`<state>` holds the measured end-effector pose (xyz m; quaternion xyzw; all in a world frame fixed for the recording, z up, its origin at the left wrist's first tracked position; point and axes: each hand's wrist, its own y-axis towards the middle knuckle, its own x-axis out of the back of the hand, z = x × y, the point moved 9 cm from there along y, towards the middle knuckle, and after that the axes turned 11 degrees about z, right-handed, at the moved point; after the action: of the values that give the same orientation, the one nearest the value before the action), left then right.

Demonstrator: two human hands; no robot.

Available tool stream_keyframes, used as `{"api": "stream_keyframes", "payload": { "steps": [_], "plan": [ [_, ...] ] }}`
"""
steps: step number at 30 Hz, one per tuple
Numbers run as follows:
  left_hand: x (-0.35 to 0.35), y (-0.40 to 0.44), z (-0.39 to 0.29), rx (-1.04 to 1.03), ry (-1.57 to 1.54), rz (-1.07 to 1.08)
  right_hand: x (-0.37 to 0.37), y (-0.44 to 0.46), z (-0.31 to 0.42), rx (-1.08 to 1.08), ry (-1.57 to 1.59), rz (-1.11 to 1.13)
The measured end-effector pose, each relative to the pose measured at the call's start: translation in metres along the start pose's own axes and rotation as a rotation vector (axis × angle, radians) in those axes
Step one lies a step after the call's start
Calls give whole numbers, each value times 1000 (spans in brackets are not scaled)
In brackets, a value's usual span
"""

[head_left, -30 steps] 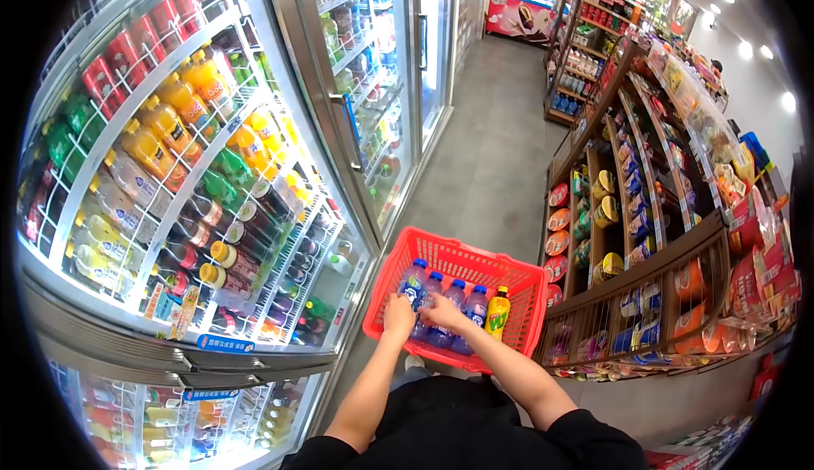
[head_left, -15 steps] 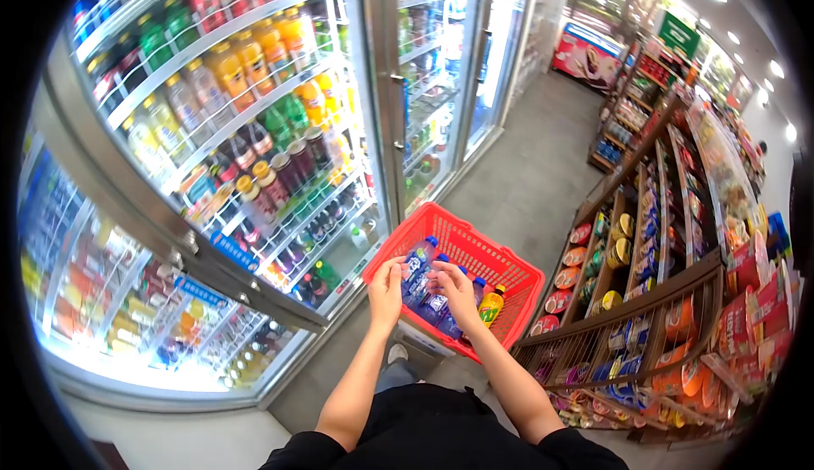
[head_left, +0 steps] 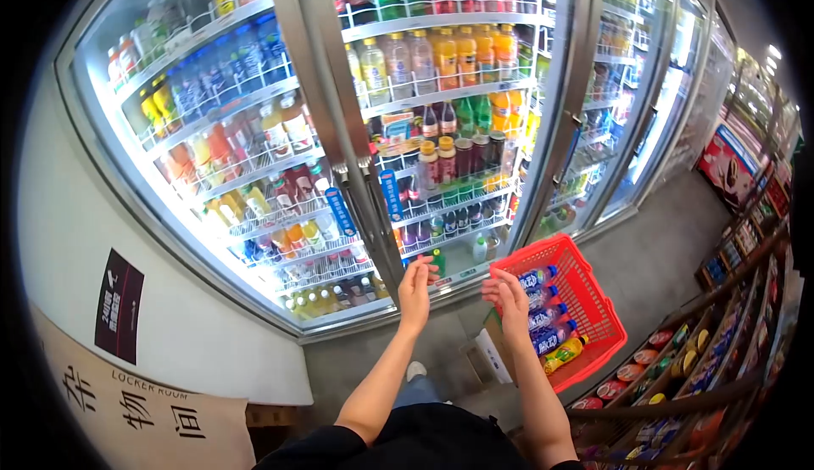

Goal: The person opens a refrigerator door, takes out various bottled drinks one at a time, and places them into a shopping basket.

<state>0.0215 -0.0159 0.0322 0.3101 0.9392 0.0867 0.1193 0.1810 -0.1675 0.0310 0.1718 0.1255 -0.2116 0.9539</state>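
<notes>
My left hand [head_left: 415,293] is raised in front of the drinks fridge, empty, with its fingers loosely stretched out. To its right, my right hand [head_left: 509,303] is held over the left side of a red shopping basket [head_left: 612,334], its fingers extended and slightly curved, holding nothing. Inside the basket lie several bottles with blue-purple labels, one of them a blue-capped bottle [head_left: 551,337]. Beside these rests a yellow drink bottle [head_left: 564,355]. My right hand partly covers the basket's near left edge; whether it touches the rim I cannot tell.
Tall glass-door fridges [head_left: 458,97] full of bottles and cans line the front. A cardboard box [head_left: 487,351] is beside the basket. Snack shelves [head_left: 704,351] stand at the right. A white wall [head_left: 186,283] with a locker-room sign [head_left: 144,402] is at left.
My view has swung left towards the fridges, so the basket appears farther right. My hands have moved away from the bottles; the left one is now outside the basket.
</notes>
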Motion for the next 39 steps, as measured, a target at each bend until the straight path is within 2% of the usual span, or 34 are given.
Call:
{"api": "stream_keyframes", "payload": {
  "steps": [12,17,25,26,28,30,31,32,34,39],
  "plan": [
    [165,-18,-17,-23,87,-304,-126,79,-78,-107,111,260],
    [208,25,-23,1,49,-365,-166,117,-95,-164,92,305],
    [250,135,-13,-41,187,-326,-168,177,-98,-154,-25,227],
    [251,159,-7,3,245,-264,-167,189,-97,-132,-44,204],
    [250,170,-7,24,271,-297,-166,188,-99,-123,-35,201],
    [234,203,0,119,249,-160,-165,208,-97,-95,-42,181],
    [231,203,-8,47,228,-187,-169,208,-95,-85,-25,181],
    [219,223,10,156,-27,-36,-164,209,-96,-78,-23,147],
    [222,229,6,144,-44,-61,-167,213,-104,-73,-9,144],
    [214,243,15,211,-228,111,-164,210,-116,-111,-38,116]
  ]
}}
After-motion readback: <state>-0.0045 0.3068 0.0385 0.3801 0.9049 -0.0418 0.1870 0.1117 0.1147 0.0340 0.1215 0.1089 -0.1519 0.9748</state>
